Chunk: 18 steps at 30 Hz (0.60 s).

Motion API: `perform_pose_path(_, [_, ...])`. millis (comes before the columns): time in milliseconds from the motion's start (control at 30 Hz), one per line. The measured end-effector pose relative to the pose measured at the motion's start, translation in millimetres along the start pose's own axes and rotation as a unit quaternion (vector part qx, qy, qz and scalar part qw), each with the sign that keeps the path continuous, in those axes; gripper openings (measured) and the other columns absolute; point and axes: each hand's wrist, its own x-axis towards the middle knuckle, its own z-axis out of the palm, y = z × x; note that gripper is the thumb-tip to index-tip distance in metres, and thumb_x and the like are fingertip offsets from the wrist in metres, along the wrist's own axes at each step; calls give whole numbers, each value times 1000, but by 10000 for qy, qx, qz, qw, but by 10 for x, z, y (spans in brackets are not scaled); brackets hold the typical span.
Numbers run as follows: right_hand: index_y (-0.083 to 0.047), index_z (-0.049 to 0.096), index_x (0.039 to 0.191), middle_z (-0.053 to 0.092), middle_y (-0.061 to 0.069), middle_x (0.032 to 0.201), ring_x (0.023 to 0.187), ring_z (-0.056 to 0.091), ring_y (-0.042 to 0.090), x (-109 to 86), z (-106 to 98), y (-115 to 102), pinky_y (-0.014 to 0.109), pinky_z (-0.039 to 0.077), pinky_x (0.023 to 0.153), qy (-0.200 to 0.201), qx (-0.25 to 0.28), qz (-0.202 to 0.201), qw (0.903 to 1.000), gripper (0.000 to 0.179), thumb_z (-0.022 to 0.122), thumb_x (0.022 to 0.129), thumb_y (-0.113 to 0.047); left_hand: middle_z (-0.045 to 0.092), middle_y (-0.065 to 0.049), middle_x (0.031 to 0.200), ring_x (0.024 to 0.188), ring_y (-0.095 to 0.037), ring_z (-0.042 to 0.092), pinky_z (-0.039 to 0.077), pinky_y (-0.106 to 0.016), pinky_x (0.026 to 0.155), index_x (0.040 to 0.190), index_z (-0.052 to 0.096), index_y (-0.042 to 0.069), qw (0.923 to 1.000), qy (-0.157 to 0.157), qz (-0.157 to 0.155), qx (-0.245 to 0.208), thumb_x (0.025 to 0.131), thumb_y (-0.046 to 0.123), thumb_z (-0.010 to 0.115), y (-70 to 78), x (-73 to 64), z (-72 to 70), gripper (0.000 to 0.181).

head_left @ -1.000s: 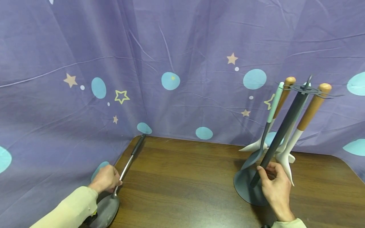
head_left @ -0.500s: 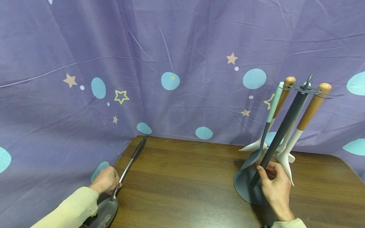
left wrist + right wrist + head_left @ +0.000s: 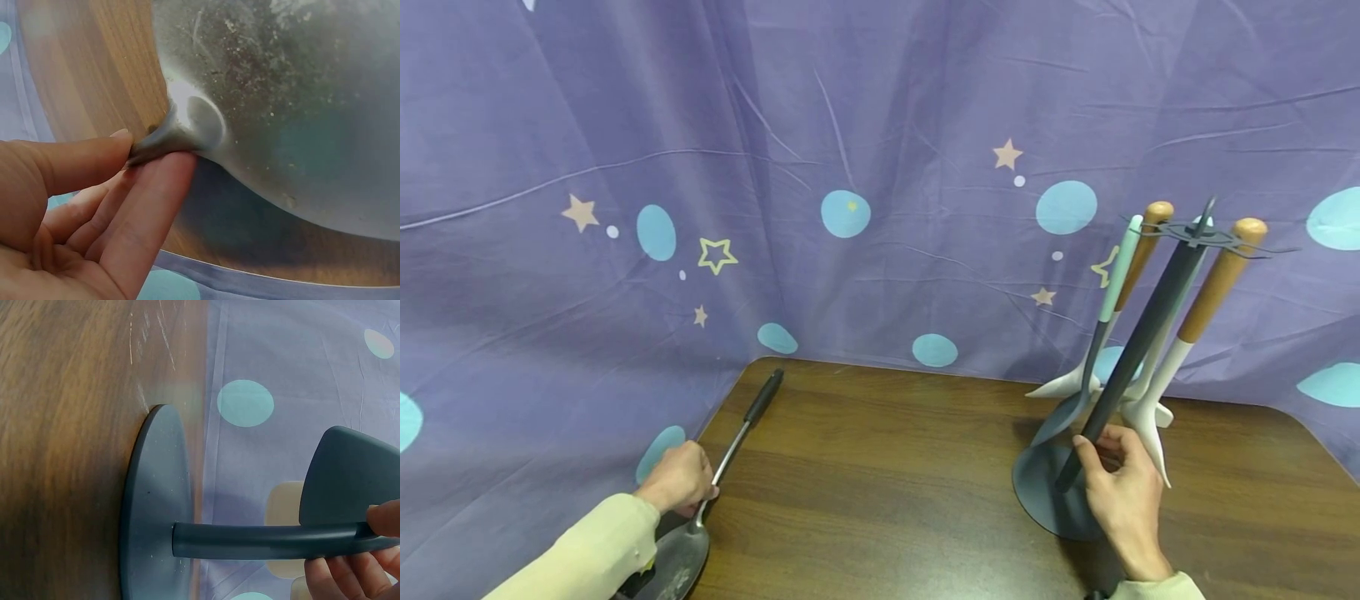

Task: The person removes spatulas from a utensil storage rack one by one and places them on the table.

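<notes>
Head view: left grip [image 3: 681,482] pinches the metal spatula [image 3: 731,455], its blade [image 3: 681,558] (partly out of frame) just nearer than that grip; right grip [image 3: 1123,493] clasps the utensil stand [image 3: 1131,367], base [image 3: 1040,496] just below. Judgement: bracing the stand and pinching firmly should limit wobble.

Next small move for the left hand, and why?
Probably ease the long-handled metal utensil toward the utensil stand: the left hand pinches its neck by the blade, the right hand grips the stand's pole, and other utensils hang there.
</notes>
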Motion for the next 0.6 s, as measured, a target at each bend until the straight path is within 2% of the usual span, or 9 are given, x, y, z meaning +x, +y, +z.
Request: perform_pose_path(600, [-1,64,95,69,14,84,67,53,-17,11,0,8,3,43,62,-46,-22,24,10000,20,76,79,-3,56,-3,56,47,-18,59,53,-29,43,60,61,5,9999,-54,-43,88,71,-7,73,-15,26,24,21])
